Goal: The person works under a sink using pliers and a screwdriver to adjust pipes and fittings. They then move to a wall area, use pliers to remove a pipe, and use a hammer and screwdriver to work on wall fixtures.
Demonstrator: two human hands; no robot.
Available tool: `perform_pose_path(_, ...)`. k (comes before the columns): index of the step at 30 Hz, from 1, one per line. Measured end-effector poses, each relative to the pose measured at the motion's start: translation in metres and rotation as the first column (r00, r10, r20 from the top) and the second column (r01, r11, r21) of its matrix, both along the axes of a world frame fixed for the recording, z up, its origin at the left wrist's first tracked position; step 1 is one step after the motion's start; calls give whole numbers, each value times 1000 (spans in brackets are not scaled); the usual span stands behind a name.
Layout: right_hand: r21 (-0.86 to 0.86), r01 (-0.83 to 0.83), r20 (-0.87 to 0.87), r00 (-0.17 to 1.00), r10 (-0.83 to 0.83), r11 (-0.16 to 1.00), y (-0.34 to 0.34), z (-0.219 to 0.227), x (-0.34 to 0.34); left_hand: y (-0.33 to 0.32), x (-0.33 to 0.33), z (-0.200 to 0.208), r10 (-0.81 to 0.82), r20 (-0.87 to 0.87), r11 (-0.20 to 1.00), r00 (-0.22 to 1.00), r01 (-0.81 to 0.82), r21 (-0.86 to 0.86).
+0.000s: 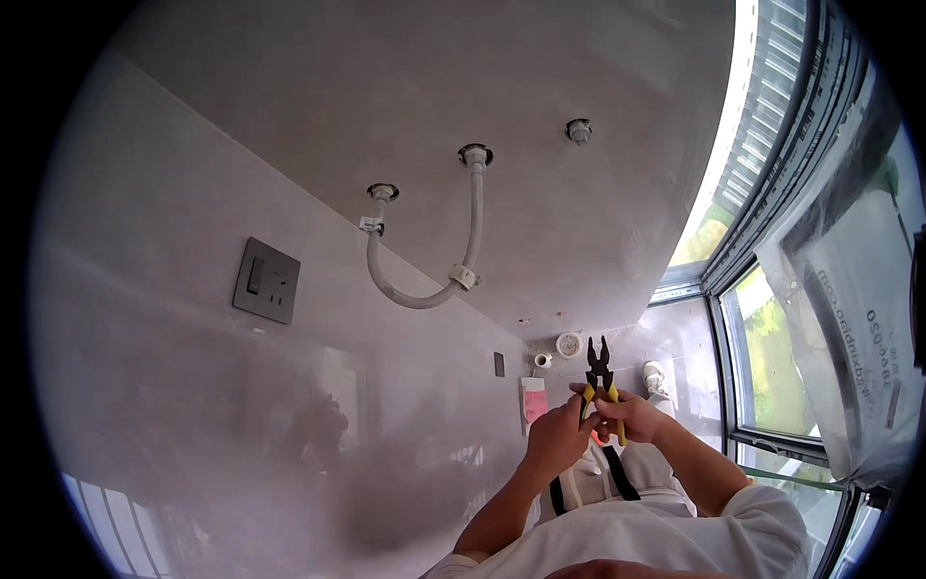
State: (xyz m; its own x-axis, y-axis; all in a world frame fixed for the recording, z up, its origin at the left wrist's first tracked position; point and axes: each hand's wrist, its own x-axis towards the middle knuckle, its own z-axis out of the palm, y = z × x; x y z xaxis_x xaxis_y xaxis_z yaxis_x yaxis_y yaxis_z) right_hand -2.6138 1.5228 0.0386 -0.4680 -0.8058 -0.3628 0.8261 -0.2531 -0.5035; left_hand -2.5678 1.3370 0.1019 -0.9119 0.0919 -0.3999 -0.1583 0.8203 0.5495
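A pair of combination pliers (599, 365) with dark jaws and yellow-and-black handles is held out in front of my body, its jaws spread apart and pointing away from me. My left hand (559, 436) is closed around the left handle. Around the right handle, the fingers of my right hand (634, 417) are closed too. The jaws grip nothing. Something small and orange-red shows just below my hands, too hidden to name.
On the wall ahead, a looped pale hose (413, 301) joins two outlets; a third fitting (579, 133) stands to their right. A grey switch-and-socket plate (267, 280) is on the left wall. White pipe ends (569, 344) rise near a pink-labelled box (533, 400). Film-covered windows (839, 289) line the right.
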Motion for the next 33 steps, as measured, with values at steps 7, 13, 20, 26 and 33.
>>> perform_pose_path(7, 38, -69, -352, 933, 78, 997, 6, 59, -104, 28, -53, 89, 286, -545, 950, 788, -307, 55)
perform_pose_path(13, 130, -123, -569, 804, 176, 984, 16, 107, -191, 15, -128, 160, -31, -916, 803, 399, -536, -260)
perform_pose_path(20, 105, -12, -543, 837, 67, 994, 23, 85, -182, -103, -176, 226, 421, -772, 692, 476, -719, -65)
perform_pose_path(26, 272, 58, -408, 911, 60, 960, 56, 39, -156, -174, -212, 229, 686, -326, 727, 651, -634, 262)
perform_pose_path(33, 377, 189, -407, 913, -21, 907, 85, 23, -146, -65, -135, 219, -126, -803, 819, 583, -395, -416)
